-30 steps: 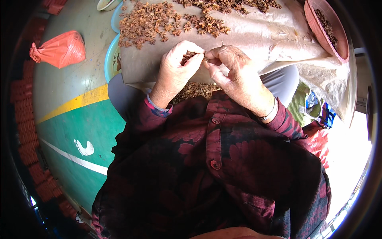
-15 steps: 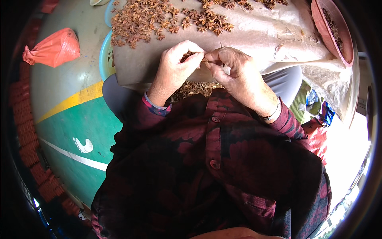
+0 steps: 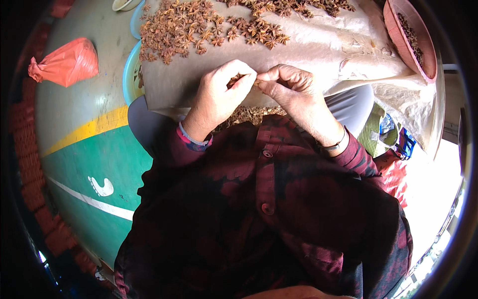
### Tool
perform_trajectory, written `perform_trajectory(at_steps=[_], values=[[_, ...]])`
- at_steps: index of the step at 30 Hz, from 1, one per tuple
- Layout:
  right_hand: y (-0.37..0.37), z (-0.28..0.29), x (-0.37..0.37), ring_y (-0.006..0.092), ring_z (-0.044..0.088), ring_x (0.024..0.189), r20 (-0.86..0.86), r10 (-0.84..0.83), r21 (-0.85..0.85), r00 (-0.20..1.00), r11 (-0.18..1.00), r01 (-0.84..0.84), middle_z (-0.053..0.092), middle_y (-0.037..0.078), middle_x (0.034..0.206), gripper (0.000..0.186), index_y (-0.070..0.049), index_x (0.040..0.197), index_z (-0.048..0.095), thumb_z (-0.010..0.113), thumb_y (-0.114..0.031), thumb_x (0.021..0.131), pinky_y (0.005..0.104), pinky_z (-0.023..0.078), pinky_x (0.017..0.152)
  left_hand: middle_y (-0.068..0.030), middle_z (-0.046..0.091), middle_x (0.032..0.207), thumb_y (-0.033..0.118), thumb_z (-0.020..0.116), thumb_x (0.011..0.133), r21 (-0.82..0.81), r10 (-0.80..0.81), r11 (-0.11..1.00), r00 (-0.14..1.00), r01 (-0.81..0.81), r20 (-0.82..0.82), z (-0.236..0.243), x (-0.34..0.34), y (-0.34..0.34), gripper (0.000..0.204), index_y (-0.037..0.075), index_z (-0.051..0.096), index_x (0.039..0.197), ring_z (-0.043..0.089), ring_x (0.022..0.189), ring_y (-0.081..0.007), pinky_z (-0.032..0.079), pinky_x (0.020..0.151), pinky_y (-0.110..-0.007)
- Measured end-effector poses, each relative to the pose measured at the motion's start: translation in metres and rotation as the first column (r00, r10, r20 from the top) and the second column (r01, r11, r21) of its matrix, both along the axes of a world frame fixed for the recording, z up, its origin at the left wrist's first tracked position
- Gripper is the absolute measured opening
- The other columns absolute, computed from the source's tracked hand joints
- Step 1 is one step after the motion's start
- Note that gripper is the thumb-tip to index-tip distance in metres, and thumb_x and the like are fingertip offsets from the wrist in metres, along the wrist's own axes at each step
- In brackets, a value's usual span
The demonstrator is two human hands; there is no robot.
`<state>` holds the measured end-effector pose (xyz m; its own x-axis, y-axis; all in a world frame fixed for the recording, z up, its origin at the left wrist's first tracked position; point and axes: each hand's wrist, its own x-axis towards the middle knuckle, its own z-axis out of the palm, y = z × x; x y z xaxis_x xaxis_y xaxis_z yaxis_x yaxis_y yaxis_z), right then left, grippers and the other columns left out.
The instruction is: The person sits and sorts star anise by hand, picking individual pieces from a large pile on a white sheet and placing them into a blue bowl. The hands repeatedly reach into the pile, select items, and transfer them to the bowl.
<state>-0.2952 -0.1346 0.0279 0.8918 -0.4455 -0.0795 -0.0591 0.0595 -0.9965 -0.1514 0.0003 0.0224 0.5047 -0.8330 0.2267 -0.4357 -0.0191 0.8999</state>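
Head view. We see the left hand (image 3: 223,90) curled round brown pieces (image 3: 234,79), whose shape the fingers mostly hide. The right hand (image 3: 299,92) has its thumb and forefinger brought together at the left fingertips, pinching what appears to be a small brown bit (image 3: 257,82). Both hands are raised over the table (image 3: 181,77) by its near edge. Compared with half a second ago, we note that they sit slightly closer to that edge, and that the right thumb and forefinger lie straighter. We read this as a change of pinch within the same fingertip work, the pieces remaining in the left hand. Loose star anise (image 3: 184,25) covers the table's far left corner, with a smaller cluster (image 3: 266,34) to its right. A pink basket (image 3: 395,30) of small dark pieces (image 3: 411,40) stands at the right edge; a blue basin (image 3: 127,79) sits just beside the left edge. Brown scraps (image 3: 254,114) show below the near edge, between the knees.
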Motion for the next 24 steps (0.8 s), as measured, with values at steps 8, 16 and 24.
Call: perform_trajectory(at_steps=[8,16,24], values=[[-0.003,0.000,-0.021,0.0139,0.070,0.088,0.064,0.138,-0.518,0.988,0.851,-0.085,0.075,0.008,0.096,0.014,0.000,0.109,0.073,0.069,-0.001,0.096,0.0294,0.057,0.079,-0.0080,0.068,0.084,0.001,0.066,0.093,0.046,-0.099,0.995,0.972,0.091,0.215,0.011,-0.008,0.007,0.002,0.000,0.067,0.094,0.063,0.072,-0.0134,0.050,0.065,-0.029],[-0.015,-0.007,-0.024,0.0292,0.067,0.074,0.207,0.272,-0.619,0.940,0.781,-0.090,0.066,0.012,0.080,0.011,-0.001,0.099,0.070,0.072,0.000,0.089,0.0360,0.056,0.066,-0.0017,0.065,0.078,0.004,0.062,0.096,0.146,-0.233,0.956,0.960,0.256,-0.155,0.015,-0.004,0.009,0.007,0.000,0.067,0.095,0.057,0.070,-0.0065,0.047,0.064,-0.025],[-0.028,-0.004,-0.015,0.0321,0.070,0.086,0.242,0.363,-0.691,0.900,0.716,-0.103,0.070,0.012,0.095,0.021,-0.003,0.108,0.067,0.069,0.003,0.087,0.0384,0.058,0.076,0.0013,0.062,0.075,0.013,0.062,0.101,0.103,-0.245,0.942,0.864,0.319,-0.440,0.008,0.008,0.000,0.009,0.006,0.065,0.096,0.053,0.062,-0.0020,0.041,0.053,-0.019]])
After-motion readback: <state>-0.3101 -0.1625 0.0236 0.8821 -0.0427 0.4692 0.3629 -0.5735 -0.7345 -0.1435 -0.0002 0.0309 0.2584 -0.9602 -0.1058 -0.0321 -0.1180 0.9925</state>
